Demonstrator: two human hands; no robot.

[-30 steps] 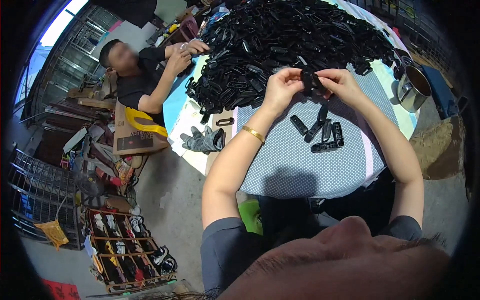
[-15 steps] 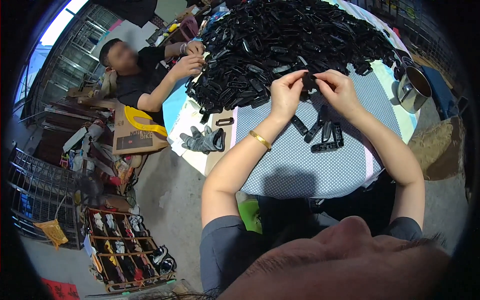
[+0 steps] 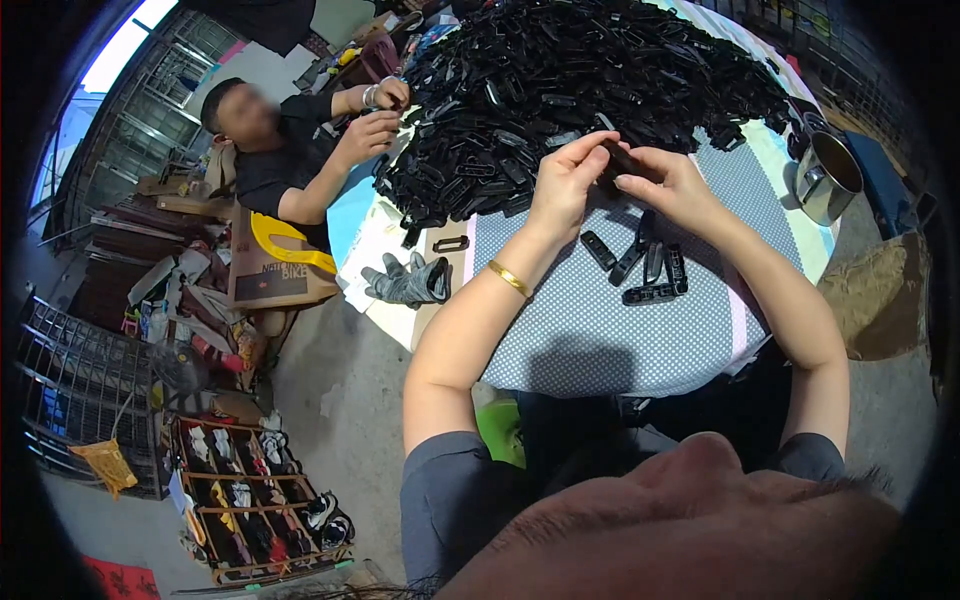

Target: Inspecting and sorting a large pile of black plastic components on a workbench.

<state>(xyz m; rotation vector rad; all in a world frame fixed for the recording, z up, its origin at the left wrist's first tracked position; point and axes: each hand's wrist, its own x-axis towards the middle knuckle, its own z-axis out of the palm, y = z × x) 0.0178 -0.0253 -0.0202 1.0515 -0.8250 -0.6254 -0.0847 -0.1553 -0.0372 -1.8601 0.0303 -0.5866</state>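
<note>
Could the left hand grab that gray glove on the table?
Probably yes: nothing covers the gray glove, off to the left. The left hand is holding a dark part, so it might have to let go.

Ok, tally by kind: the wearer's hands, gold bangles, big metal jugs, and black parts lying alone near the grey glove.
Wearer's hands (left hand, right hand): 2
Gold bangle: 1
Big metal jug: 1
Black part alone near the grey glove: 1
Total: 5
The black heap and the small cluster overlap too much to count.
</note>
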